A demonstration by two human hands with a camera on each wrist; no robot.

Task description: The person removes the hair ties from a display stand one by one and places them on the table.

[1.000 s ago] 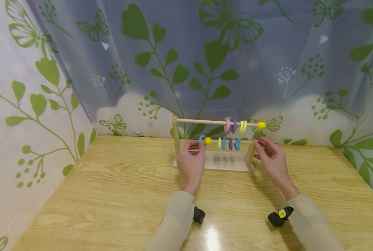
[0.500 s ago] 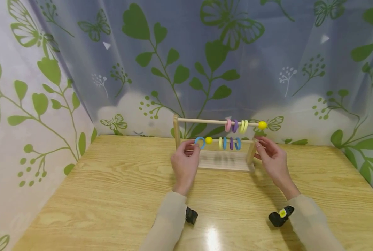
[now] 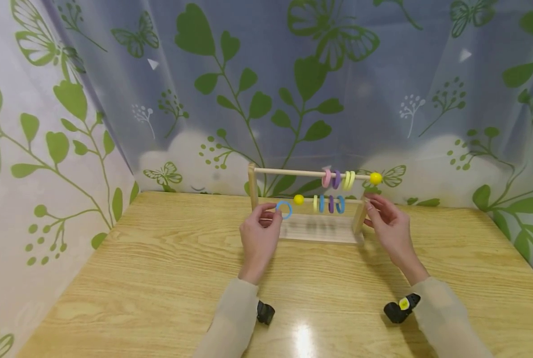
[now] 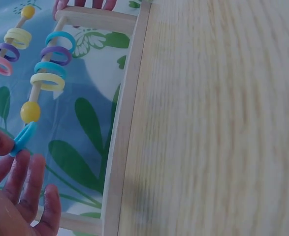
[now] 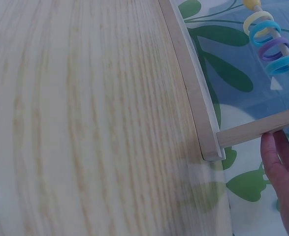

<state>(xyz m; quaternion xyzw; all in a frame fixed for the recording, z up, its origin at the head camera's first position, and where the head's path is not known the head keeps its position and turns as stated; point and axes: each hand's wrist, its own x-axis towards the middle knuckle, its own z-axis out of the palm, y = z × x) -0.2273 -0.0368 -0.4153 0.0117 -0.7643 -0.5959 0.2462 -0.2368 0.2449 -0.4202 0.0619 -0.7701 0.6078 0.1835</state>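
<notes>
My left hand pinches a thin blue ring between thumb and fingers, just off the yellow ball at the free left end of the lower rod. A wooden rack with two rods stands on the table. Its lower rod carries a yellow, a blue, a purple and another blue ring toward the right post. My right hand grips that short post near its top with thumb and fingers. On the upper rod hang a pink ring, a purple ring and yellow rings.
The wood-grain table extends in front of the rack and to both sides. A curtain printed with leaves and butterflies hangs close behind it. Another yellow ball caps the upper rod's right end. Black wrist cameras sit at both sleeves.
My left hand has drawn the blue ring leftward off the lower rod's ball end, then moved a little lower and further left with it. My right hand stays at the post.
</notes>
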